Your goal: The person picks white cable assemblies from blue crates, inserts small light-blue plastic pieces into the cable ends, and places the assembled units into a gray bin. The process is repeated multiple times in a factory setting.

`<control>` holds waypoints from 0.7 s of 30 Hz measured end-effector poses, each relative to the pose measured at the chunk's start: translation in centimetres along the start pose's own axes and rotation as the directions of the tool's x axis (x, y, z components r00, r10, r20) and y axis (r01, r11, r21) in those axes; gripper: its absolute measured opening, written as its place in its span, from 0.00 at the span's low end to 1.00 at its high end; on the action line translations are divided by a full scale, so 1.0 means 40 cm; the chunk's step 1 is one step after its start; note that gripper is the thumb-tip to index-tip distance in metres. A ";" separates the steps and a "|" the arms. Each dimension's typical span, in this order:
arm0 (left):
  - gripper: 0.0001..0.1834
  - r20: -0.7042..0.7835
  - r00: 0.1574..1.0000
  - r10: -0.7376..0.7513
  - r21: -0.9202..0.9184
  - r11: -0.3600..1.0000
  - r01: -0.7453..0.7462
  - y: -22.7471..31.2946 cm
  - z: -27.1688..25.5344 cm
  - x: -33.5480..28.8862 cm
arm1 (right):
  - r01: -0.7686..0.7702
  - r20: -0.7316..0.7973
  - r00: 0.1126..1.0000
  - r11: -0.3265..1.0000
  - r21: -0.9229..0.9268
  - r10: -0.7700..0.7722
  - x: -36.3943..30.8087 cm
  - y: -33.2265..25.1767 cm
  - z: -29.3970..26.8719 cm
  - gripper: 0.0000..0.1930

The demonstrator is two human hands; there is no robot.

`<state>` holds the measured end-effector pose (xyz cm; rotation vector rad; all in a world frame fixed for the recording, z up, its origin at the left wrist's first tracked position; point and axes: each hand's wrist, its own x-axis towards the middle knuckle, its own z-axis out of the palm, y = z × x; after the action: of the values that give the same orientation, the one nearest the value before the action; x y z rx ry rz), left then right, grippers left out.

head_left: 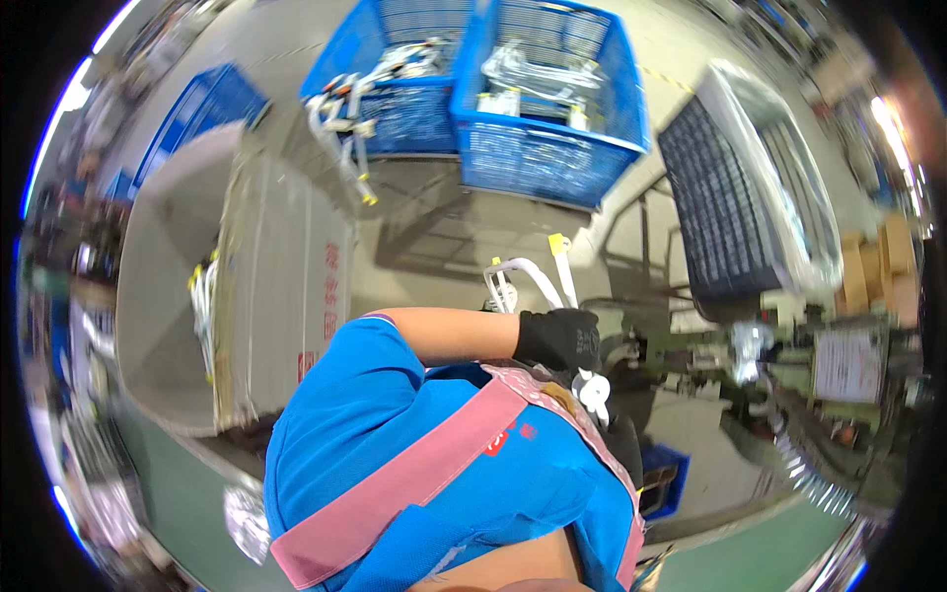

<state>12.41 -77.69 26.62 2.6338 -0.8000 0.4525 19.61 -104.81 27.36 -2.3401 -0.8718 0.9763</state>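
Observation:
My left hand [558,338], in a black glove, is in front of my chest with its back toward me and its fingers curled. A bent white tube [533,275] and a straighter white tube with a yellow tip [562,268] stick out past it, seemingly in its grip. Just below the glove shows a round white fitting [592,391]; whether it joins the tubes is hidden. My right hand [621,446], also dark-gloved, is mostly covered by my chest and apron, so its fingers do not show.
Two blue crates [552,153] [385,113] with white tube parts stand ahead. A large cardboard box [286,286] is at the left, a dark lined basket [720,187] at the far right. Machinery [750,345] stands to the right, above a small blue bin [665,481].

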 end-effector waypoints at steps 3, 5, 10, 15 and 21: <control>0.02 -0.049 0.999 -0.011 0.057 0.998 0.014 0.029 -0.037 -0.071 | 0.288 0.343 0.846 0.891 0.351 -0.408 0.065 0.023 -0.020 0.21; 0.02 -0.159 0.980 -0.123 -0.102 0.989 0.108 0.049 -0.074 -0.109 | 0.366 0.493 0.728 0.878 0.308 -0.476 0.112 0.029 -0.002 0.30; 0.05 -0.218 0.976 -0.007 0.404 0.910 0.096 0.059 -0.234 -0.229 | 0.390 0.417 0.788 0.891 0.231 -0.453 0.172 -0.081 0.105 0.29; 0.03 -0.324 0.925 -0.199 0.439 0.834 0.334 0.083 -0.414 -0.454 | 0.501 0.234 0.826 0.859 0.109 -0.512 0.205 -0.446 0.218 0.16; 0.11 -0.493 0.661 -0.566 0.512 0.426 0.746 0.213 -0.617 -0.778 | 0.894 0.266 0.367 0.259 -0.366 -0.891 0.370 -0.940 0.379 0.19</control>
<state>-22.01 -59.47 38.21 3.1173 0.6996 0.9459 2.26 -65.82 33.84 -1.5476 -2.2922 0.2309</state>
